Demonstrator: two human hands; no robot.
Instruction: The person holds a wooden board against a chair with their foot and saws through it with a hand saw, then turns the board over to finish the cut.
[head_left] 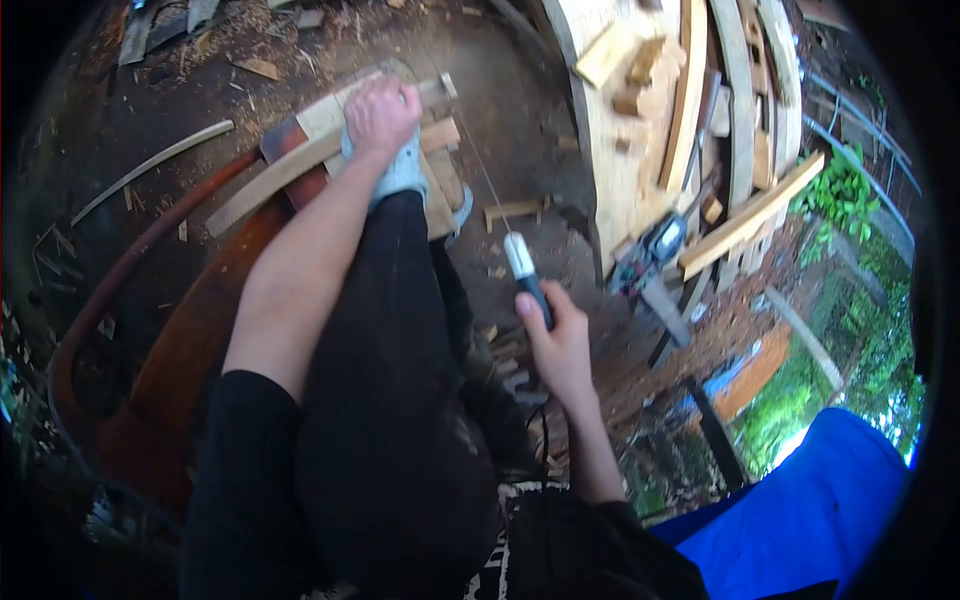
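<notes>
My right hand [560, 335] is closed around the white and dark handle of a handsaw [521, 258]. The saw's thin blade appears almost edge-on, running up and left past the end of the wood. My left hand [380, 115] is bent over a pale curved wooden piece [275, 183] and grips it; its fingertips are hidden. Just below that hand, a foot in a light blue shoe [405, 172] rests on the wood. Under the piece is a reddish-brown wooden chair [215, 290], with a curved arm.
At the right, a large pale wood slab [625, 130] bears several strips and blocks. A power tool [660, 240] lies near its lower edge, beside a wooden bar [750, 217]. Offcuts and shavings litter the dirt floor [190, 90]. Blue cloth [810, 510] shows at lower right.
</notes>
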